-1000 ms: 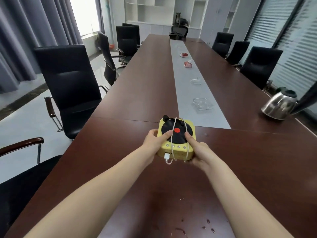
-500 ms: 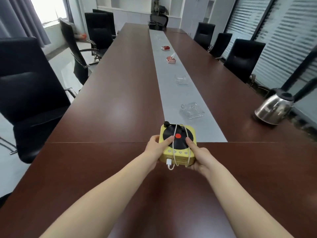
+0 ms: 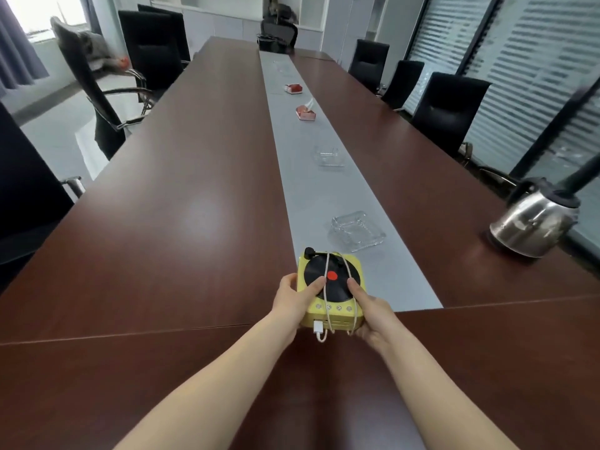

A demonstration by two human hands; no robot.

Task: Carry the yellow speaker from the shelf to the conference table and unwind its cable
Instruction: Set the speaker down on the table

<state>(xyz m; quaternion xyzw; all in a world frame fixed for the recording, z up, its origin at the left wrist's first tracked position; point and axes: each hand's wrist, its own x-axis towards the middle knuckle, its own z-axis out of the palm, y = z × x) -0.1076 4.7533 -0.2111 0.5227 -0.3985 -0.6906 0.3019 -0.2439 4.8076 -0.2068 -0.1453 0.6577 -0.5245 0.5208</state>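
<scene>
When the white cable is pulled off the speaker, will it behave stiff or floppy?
Probably floppy: the cable is thin and bends closely over the speaker edges. Its free plug end curls loosely below the front face, so it may dangle once loosened. It looks light, so both hands, left hand and right hand, should manage it easily.

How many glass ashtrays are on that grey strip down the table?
2. One glass ashtray sits just beyond the yellow speaker; the other lies farther up the grey strip. Something faint near the far end might be a third; too blurred to tell.
</scene>
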